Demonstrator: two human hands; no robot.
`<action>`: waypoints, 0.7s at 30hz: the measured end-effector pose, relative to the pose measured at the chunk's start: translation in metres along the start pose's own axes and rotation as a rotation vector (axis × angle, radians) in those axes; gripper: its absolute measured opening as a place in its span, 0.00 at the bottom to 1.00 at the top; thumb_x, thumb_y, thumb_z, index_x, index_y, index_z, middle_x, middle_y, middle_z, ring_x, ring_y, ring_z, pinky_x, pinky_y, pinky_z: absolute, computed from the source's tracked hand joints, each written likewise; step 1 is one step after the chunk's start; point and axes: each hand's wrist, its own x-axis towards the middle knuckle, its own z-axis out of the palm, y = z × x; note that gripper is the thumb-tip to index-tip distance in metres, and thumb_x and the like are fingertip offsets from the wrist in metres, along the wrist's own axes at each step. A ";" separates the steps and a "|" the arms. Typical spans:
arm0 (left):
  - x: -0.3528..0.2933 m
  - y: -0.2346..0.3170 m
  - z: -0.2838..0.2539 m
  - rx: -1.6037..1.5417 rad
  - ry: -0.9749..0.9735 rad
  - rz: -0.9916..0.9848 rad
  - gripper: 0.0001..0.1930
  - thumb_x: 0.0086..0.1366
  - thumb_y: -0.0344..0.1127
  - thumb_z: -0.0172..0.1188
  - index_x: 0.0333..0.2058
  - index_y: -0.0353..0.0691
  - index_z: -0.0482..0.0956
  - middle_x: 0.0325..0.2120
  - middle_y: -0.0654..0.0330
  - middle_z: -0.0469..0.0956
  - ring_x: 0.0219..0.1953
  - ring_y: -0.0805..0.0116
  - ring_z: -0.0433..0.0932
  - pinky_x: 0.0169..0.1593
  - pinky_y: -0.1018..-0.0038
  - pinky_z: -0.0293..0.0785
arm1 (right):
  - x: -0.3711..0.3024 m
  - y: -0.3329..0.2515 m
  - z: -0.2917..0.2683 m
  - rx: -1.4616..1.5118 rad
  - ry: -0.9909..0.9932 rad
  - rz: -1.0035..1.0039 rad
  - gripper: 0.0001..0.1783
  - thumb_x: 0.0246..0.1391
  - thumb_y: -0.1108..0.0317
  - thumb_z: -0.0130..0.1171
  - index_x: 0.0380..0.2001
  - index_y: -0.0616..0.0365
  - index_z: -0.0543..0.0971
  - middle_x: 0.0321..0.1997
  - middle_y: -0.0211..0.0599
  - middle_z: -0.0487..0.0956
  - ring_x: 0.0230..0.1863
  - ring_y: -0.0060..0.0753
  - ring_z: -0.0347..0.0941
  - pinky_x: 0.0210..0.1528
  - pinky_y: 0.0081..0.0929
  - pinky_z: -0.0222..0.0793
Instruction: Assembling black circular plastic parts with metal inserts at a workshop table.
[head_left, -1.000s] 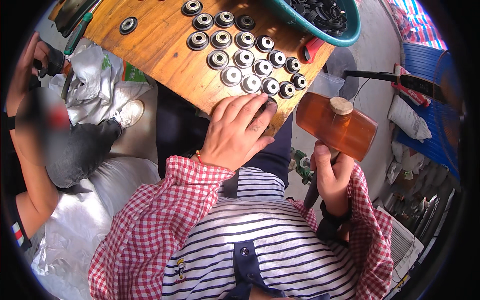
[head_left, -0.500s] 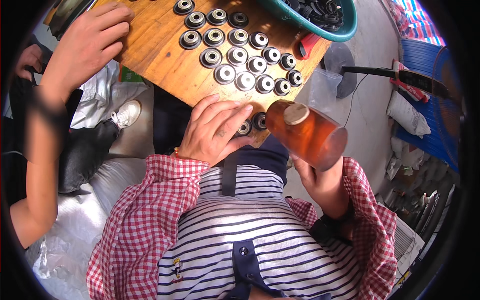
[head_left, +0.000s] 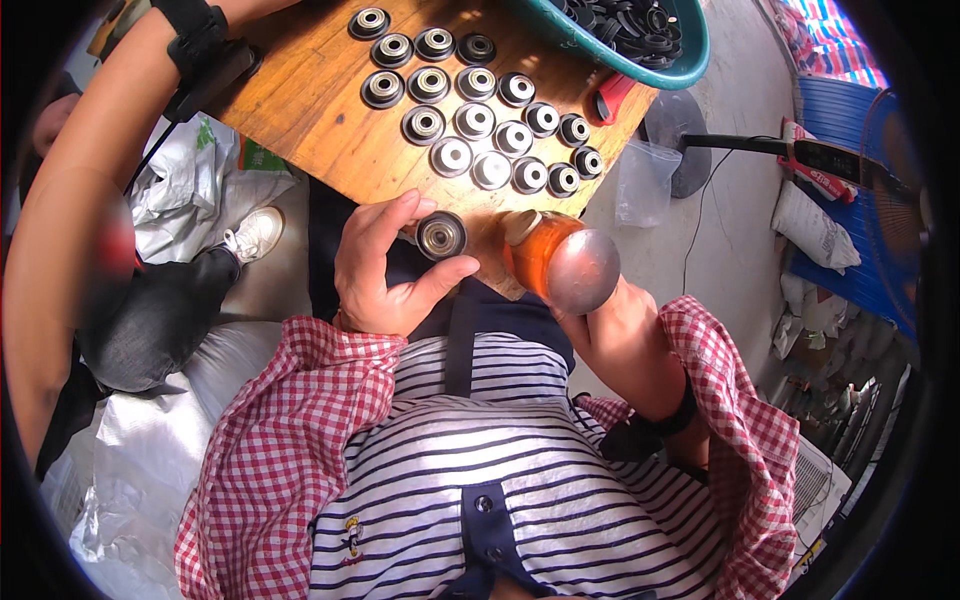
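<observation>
Between the thumb and fingers of my left hand (head_left: 375, 265) is a black wheel with a metal bearing (head_left: 441, 235), at the near corner of the wooden board (head_left: 300, 120). My right hand (head_left: 615, 325) grips a mallet with a see-through amber head (head_left: 540, 250). The mallet's head hangs just right of the wheel, its round face turned toward me; its handle is mostly hidden. Beyond my hands, several similar black wheels with bearings (head_left: 474, 121) lie in loose rows on the board.
A teal basin (head_left: 690, 70) of black parts stands at the far right, beside a red object (head_left: 612, 98). From the left, another person's arm (head_left: 110, 180) reaches over the board. A dark fan-like stand (head_left: 740, 142) and white sacks (head_left: 815, 225) are on the right.
My left hand has drawn back left and now has a wheel between thumb and fingers. The mallet has swung left and nearer, its face turning toward me. The other person's arm has reached farther forward.
</observation>
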 end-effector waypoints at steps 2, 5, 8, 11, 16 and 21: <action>0.000 0.000 0.000 -0.020 0.038 -0.074 0.35 0.45 0.39 0.76 0.51 0.37 0.71 0.37 0.56 0.78 0.38 0.59 0.78 0.41 0.69 0.76 | 0.011 -0.001 -0.009 0.161 -0.050 0.069 0.12 0.53 0.66 0.63 0.37 0.61 0.75 0.24 0.45 0.76 0.25 0.47 0.75 0.26 0.36 0.70; 0.006 0.006 -0.002 0.074 -0.111 -0.072 0.30 0.46 0.38 0.75 0.48 0.37 0.74 0.38 0.56 0.77 0.38 0.60 0.78 0.40 0.69 0.76 | -0.006 0.003 -0.003 0.432 0.166 0.197 0.13 0.57 0.68 0.60 0.42 0.64 0.75 0.30 0.43 0.79 0.26 0.35 0.76 0.28 0.28 0.69; 0.023 0.017 0.005 0.156 -0.335 0.021 0.23 0.49 0.39 0.71 0.44 0.39 0.77 0.39 0.59 0.76 0.37 0.60 0.77 0.41 0.68 0.75 | -0.009 0.006 0.006 0.804 0.330 0.457 0.13 0.59 0.67 0.57 0.42 0.66 0.74 0.24 0.30 0.75 0.22 0.24 0.69 0.28 0.21 0.65; 0.034 0.023 0.014 0.298 -0.464 0.082 0.22 0.49 0.40 0.68 0.44 0.41 0.78 0.39 0.62 0.75 0.38 0.61 0.76 0.41 0.68 0.73 | -0.006 -0.002 0.013 0.960 0.310 0.595 0.13 0.60 0.67 0.56 0.42 0.67 0.73 0.24 0.28 0.74 0.22 0.20 0.67 0.27 0.20 0.63; 0.034 0.021 0.015 0.428 -0.611 0.143 0.22 0.49 0.39 0.66 0.45 0.42 0.77 0.38 0.62 0.73 0.37 0.64 0.75 0.39 0.68 0.73 | -0.014 0.001 0.036 0.781 0.234 0.437 0.14 0.63 0.64 0.52 0.43 0.64 0.68 0.25 0.29 0.70 0.18 0.17 0.64 0.20 0.16 0.60; 0.039 0.021 0.009 0.310 -0.570 0.095 0.22 0.48 0.33 0.67 0.44 0.40 0.77 0.38 0.59 0.73 0.38 0.60 0.76 0.39 0.67 0.74 | -0.024 0.007 0.007 0.710 0.276 0.412 0.13 0.63 0.64 0.52 0.42 0.64 0.68 0.24 0.29 0.70 0.18 0.17 0.64 0.20 0.17 0.60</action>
